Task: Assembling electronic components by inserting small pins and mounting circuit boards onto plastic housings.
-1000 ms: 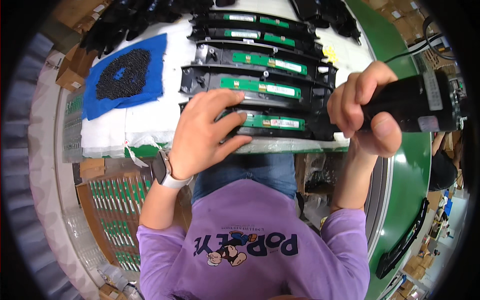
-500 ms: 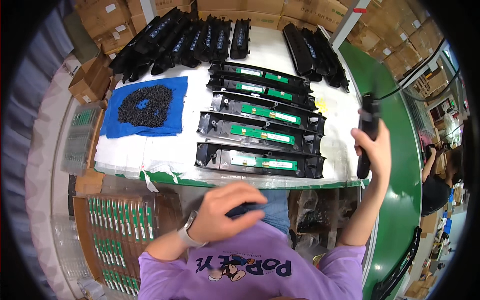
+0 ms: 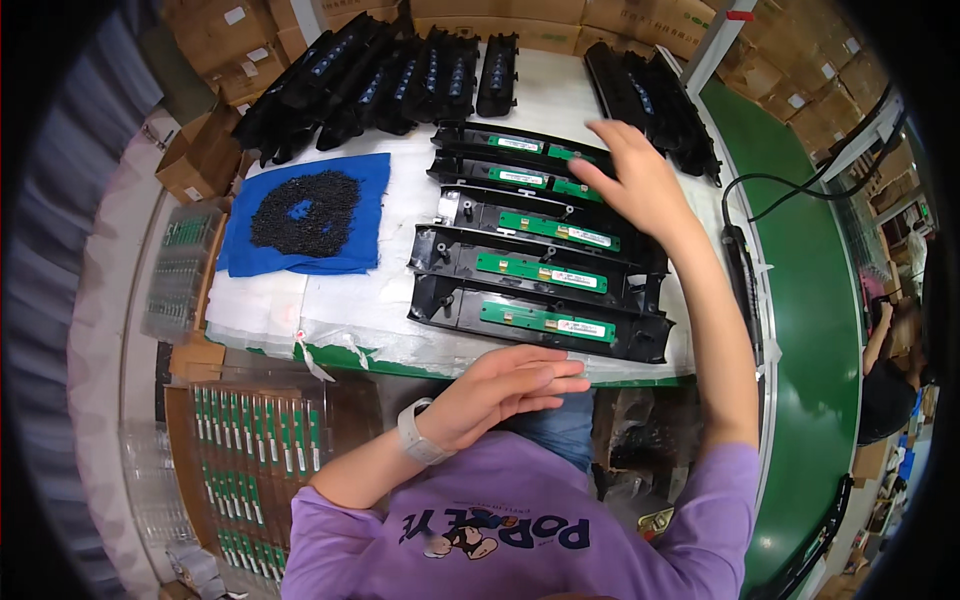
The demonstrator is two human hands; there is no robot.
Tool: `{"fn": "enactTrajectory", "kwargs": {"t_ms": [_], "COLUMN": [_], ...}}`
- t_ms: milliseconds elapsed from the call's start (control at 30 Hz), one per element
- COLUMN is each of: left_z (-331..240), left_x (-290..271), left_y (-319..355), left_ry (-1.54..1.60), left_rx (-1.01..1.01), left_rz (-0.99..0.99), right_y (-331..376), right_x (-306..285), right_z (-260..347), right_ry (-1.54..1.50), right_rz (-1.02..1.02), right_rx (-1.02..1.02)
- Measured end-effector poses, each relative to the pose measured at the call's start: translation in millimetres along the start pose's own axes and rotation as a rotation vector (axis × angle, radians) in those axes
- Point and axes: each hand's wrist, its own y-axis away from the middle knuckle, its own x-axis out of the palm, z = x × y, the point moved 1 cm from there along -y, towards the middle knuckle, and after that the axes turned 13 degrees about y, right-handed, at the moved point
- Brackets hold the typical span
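The right hand [image 3: 640,185], grip apart and empty, hangs over close-set housings [image 3: 460,310] that a low sweep could knock together; the left hand [image 3: 495,393] is likewise unclosed and empty.

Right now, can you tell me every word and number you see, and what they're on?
Purple shirt: large dark letters by a cartoon figure; I won't copy them out.
White labels on the green circuit boards: print too small to read.
Brown cartons at the back: printed characters, too small to read surely.
White stickers on the cartons: too small to make out any words.
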Motion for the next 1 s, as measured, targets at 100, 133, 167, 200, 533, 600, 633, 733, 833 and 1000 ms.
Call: {"fn": "enactTrajectory", "kwargs": {"t_ms": [100,133,167,200,533,600,633,733,833,1000], "left_z": [-1.3,-2.2,-2.6,-2.5,-11.4,-8.1,-6.4,-1.9,3.1,20.2], "left_x": [3.2,4.8,6.1,6.2,11.9,19.6,21.0,28.2,45.1,119.5], "left_y": [-4.1,-4.0,-4.6,-3.5,-9.3,-3.9,-1.2,0.3,-9.0,-68.0], "left_ry": [0.011,0.022,0.023,0.038,0.020,-0.038,-0.049,-0.165,-0.282,-0.671], "left_rx": [-0.013,-0.012,-0.013,-0.006,0.031,0.037,0.056,-0.003,0.019,-0.087], "left_rz": [-0.005,-0.004,-0.005,-0.012,-0.102,-0.160,-0.185,-0.192,-0.109,0.218], "right_y": [-29.7,-36.3,-38.7,-39.9,15.6,47.0,63.5,106.0,137.3,217.5], "right_x": [36.9,38.4,37.9,34.5,-28.8,-34.3,-41.7,-55.5,-89.1,-163.9], "right_z": [-11.1,-10.9,-11.7,-9.2,4.5,-1.8,4.0,16.3,22.0,-5.2], "right_ry": [-0.059,-0.054,-0.046,-0.051,-0.861,-1.170,-1.215,-1.330,-1.444,-1.689], "right_rz": [0.189,0.360,0.533,0.536,1.123,1.169,1.150,1.117,0.915,0.269], "right_rx": [0.030,0.025,0.022,0.014,-0.133,0.226,0.389,0.626,0.781,0.949]}}
